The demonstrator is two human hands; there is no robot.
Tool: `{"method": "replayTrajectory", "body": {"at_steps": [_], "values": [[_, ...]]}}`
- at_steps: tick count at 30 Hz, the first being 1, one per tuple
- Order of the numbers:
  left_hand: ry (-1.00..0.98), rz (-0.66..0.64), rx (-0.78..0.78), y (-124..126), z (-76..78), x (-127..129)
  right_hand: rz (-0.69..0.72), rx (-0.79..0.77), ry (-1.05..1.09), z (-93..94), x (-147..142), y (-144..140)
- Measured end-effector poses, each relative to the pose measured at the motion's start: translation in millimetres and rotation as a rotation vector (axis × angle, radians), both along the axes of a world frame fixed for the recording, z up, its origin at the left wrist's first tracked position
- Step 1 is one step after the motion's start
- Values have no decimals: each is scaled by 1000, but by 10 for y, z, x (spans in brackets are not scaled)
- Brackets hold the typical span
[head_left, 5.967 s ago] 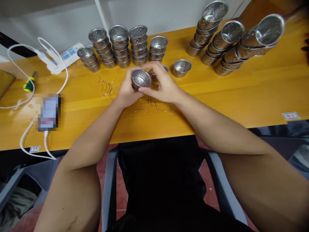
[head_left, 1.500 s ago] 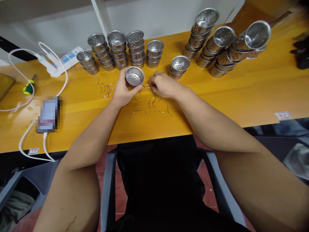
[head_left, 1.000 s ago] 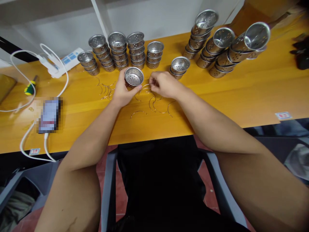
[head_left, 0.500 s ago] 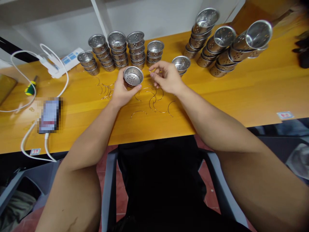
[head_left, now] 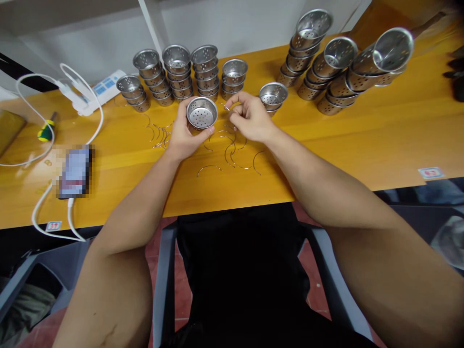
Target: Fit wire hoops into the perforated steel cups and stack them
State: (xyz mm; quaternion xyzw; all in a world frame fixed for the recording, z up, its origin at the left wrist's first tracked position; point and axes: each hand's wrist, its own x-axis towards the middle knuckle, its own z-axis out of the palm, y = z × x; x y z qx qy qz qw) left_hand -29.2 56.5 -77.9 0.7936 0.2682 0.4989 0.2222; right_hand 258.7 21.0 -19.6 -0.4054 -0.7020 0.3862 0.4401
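Note:
My left hand is wrapped round a perforated metal strainer cup, its open mouth tilted up towards me. To the right of the cup, my right hand pinches a thin wire between thumb and forefinger; most of that wire is hidden or too fine to make out. A small gap separates the right fingertips from the cup's rim. Curved wire pieces lie scattered on the table below both hands. Just beyond my right wrist stands another perforated cup.
Stacks of perforated cups line the back of the wooden table, with taller leaning stacks at right. On the left are a power strip with white cables, a phone and a green-yellow screwdriver.
The cup in my left hand has shifted very slightly up and right. My right hand keeps its pinch near the cup, and the wire tip between its fingers shows a little more.

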Motion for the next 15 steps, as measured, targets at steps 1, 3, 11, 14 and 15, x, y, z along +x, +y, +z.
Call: {"method": "replayTrajectory", "body": {"at_steps": [1,3,11,14,15], "values": [[10,9,7,-11,22,1,-8,1,-3,4,2,-2],[25,33,19,-40,85,6,-32,13,-15,9,10,-2],[22,175,16,-221,290,65,-61,48,-75,26,-32,-69],[29,139,-55,-230,269,83,-97,84,-75,78,-65,-136],[26,128,-70,-219,258,85,-116,110,-86,97,-69,-152]]}}
